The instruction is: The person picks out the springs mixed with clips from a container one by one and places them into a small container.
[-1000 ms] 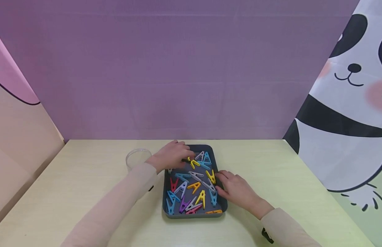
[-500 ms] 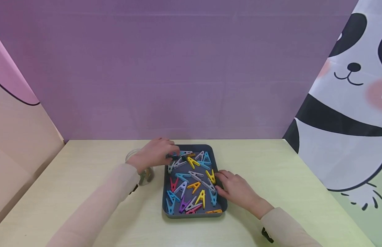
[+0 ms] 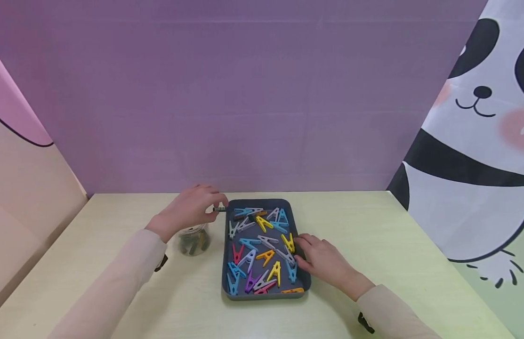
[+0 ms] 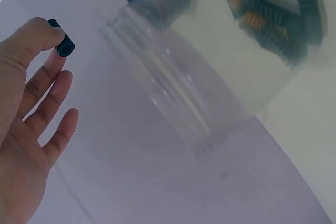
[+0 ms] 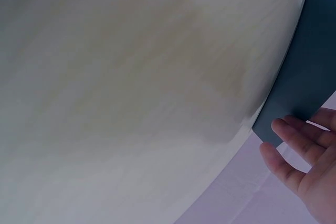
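My left hand [image 3: 189,209] pinches a small dark green coil spring [image 4: 64,41] between thumb and forefinger, its other fingers spread loosely. The spring is raised beside the far left corner of a dark grey tray [image 3: 268,297]. Just below that hand stands a clear jar [image 3: 194,241], partly covered by it, with dark and orange springs [image 4: 310,17] at its bottom. In the tray lie many coloured clothespins [image 3: 275,273], plus an orange spring [image 3: 262,213] near the far end. My right hand [image 3: 327,261] rests its fingertips on the tray's right rim, fingers relaxed against the outer wall.
A pale wooden table [image 3: 372,235] carries the tray and jar. Behind it rises a purple backdrop [image 3: 245,103], and a panda-print sheet [image 3: 469,188] hangs at the right. The jar stands close to the tray's left side.
My left hand has moved left out of the tray with the spring pinched in it, uncovering the tray's far left corner and much of the jar. My right hand has stayed put.
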Demonstrator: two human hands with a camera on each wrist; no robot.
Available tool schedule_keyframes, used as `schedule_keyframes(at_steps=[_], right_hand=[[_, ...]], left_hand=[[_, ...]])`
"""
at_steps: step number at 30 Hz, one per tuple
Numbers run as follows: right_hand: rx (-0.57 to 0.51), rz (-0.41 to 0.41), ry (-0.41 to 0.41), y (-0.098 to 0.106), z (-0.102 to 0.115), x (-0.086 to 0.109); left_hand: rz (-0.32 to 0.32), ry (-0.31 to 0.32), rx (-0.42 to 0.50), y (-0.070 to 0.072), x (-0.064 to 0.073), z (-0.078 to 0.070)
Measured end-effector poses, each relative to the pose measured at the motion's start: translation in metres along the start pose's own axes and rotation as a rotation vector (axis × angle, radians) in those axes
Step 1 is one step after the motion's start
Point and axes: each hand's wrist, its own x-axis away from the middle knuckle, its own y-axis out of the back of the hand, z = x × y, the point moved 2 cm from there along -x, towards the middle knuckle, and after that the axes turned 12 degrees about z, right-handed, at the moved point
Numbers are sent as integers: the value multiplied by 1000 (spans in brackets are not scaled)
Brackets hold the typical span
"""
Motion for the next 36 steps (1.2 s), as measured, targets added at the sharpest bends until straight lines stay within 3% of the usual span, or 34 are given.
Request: schedule_keyframes(at_steps=[5,19,28,36], right_hand=[[5,-5,5,0,0,0],[15,-29,22,1,0,1],[14,-31,30,0,0,0],[17,-33,28,0,-1,0]], left_hand=[[-29,8,-3,1,12,9],[-50,112,-14,-16,42,33],[-15,156,20,-24,45,36],[-22,161,40,-29,45,39]])
